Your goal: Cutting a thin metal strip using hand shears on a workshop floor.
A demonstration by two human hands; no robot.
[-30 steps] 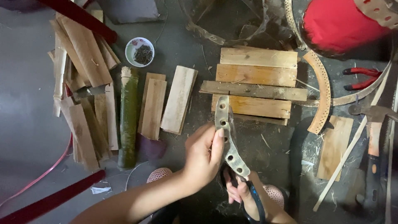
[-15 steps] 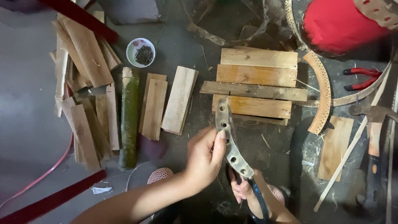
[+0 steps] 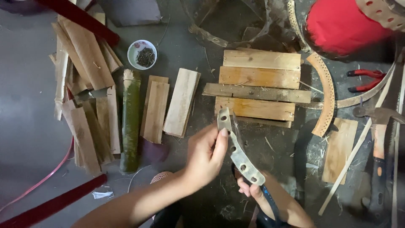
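Note:
My left hand (image 3: 206, 157) grips a curved pale strip with round holes (image 3: 237, 148) along its middle, thumb and fingers pinching its edge. My right hand (image 3: 258, 195) holds the strip's lower end from below; a dark blue-edged handle (image 3: 270, 202) runs along that hand, and I cannot tell what tool it belongs to. The strip's upper end points at a wooden platform of nailed planks (image 3: 259, 84) lying just beyond it on the floor.
Loose wooden slats (image 3: 86, 101), a green bamboo section (image 3: 130, 122) and two short boards (image 3: 168, 105) lie left. A small bowl of nails (image 3: 142, 53) sits behind them. Right: a curved perforated strip (image 3: 326, 95), red-handled pliers (image 3: 365, 80), a hammer (image 3: 378, 126), a red container (image 3: 346, 25).
The strip has tilted slightly, its lower end shifting right and down with my right hand. My left hand has kept its grip.

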